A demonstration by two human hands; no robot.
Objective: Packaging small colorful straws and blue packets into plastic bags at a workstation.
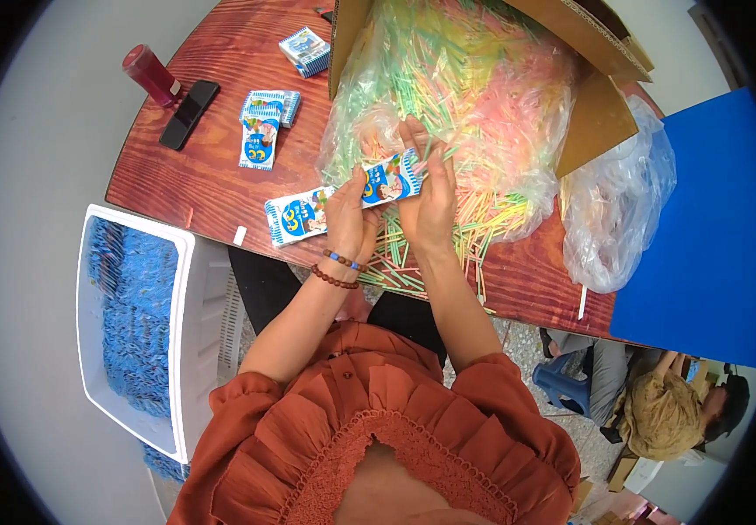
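Observation:
Both my hands hold one small blue-and-white printed packet (389, 179) over the front edge of a reddish wooden table (220, 166). My left hand (349, 219), with bead bracelets at the wrist, grips the packet's left end. My right hand (428, 197) grips its right end, and a thin green straw runs past its fingertips. Just behind the hands lies a clear plastic bag of pastel-coloured straws (456, 79) spilling out of an open cardboard box (601, 114). Loose straws (395, 262) lie under my wrists. A second packet (295, 217) lies on the table left of my left hand.
More packets (264, 122) and a small carton (305, 51) lie further back on the table, beside a black phone (189, 114) and a red bottle (150, 74). A white crate of blue packets (133, 324) stands at the left. A crumpled clear bag (614, 210) and blue board (710, 227) are at the right. Another person (658, 407) sits at the lower right.

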